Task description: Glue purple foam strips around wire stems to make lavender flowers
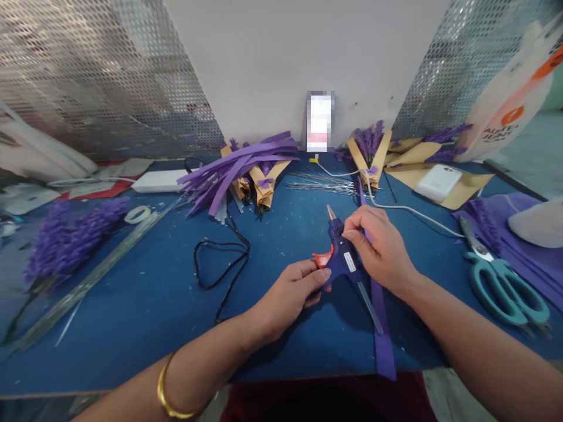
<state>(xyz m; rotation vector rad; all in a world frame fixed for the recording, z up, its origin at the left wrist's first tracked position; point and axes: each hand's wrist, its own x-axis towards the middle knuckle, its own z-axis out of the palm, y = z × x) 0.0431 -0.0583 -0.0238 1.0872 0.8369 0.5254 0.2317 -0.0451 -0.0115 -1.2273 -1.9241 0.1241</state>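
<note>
My left hand [295, 293] is wrapped round the handle of a dark blue glue gun [342, 252] with an orange trigger. The gun's metal nozzle points up and away, and a clear glue stick [370, 308] sticks out of its rear end. Against the right side of the barrel, my right hand [378, 249] has thumb and forefinger pinched together; whatever lies between them is too small to make out. Under the right hand and the gun, a long purple felt strip [383, 346] runs down to the table's front edge.
Purple strips [246, 164] lie over wrapped flower bunches [264, 190] at the back. Thin wires [323, 183] and a propped phone [320, 123] are behind the gun. Teal scissors [505, 287] rest at right, a black cord [220, 243] and purple flowers [79, 237] at left.
</note>
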